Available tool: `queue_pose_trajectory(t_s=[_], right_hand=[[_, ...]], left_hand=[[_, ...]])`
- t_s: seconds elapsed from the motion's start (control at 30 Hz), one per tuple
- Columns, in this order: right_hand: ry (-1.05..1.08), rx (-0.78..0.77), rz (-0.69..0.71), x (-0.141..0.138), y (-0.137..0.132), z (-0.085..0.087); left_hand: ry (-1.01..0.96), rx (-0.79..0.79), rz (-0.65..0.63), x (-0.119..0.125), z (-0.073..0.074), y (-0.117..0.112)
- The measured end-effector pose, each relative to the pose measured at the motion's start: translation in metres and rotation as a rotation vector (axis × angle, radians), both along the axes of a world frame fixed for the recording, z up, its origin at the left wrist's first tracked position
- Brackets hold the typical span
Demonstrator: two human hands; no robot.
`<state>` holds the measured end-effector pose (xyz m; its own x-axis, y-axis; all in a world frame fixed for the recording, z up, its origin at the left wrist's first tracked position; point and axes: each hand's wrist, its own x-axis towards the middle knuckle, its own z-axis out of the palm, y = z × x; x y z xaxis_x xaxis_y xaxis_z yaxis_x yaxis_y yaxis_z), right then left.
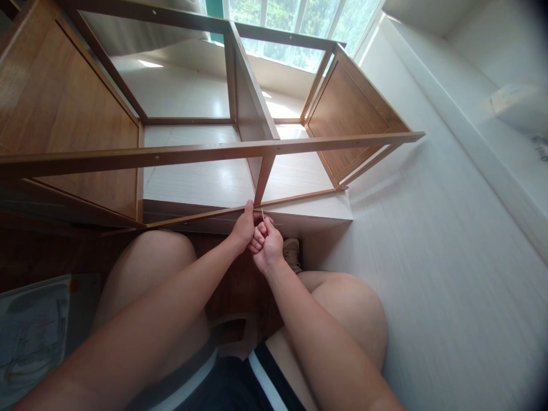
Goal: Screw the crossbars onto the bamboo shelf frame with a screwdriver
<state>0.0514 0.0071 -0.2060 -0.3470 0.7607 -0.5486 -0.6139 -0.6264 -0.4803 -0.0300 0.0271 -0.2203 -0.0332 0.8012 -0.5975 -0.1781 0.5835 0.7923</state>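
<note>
A brown wooden furniture frame (192, 153) with side panels and a middle divider (252, 85) stands in front of me. At the foot of the divider, my left hand (245, 229) is closed around the lower front rail (205, 218), its thumb up along the rail. My right hand (269, 246) is closed just right of it, below the rail joint. Between its thumb and fingers is a thin metal rod (262, 214), like a hex key, pointing up to the underside of the rail. The hands touch, and some left fingers are hidden.
The frame rests on a pale ledge (317, 212) below a bright barred window (299, 23). A pale wall (436, 240) rises close on the right. My bent knees flank the hands. At lower left lies a box or tray (34, 331) with papers or plastic on it.
</note>
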Motion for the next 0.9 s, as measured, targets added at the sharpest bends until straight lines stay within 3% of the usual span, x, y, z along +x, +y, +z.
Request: queue_pose_trajectory(t_s=[0.5, 0.9], right_hand=[[-0.125, 0.072, 0.083, 0.002, 0.004, 0.000], [-0.745, 0.408, -0.041, 0.008, 0.004, -0.009]], left_hand=[[-0.022, -0.011, 0.037, 0.001, 0.003, -0.001], [-0.082, 0.090, 0.091, 0.003, -0.002, 0.003]])
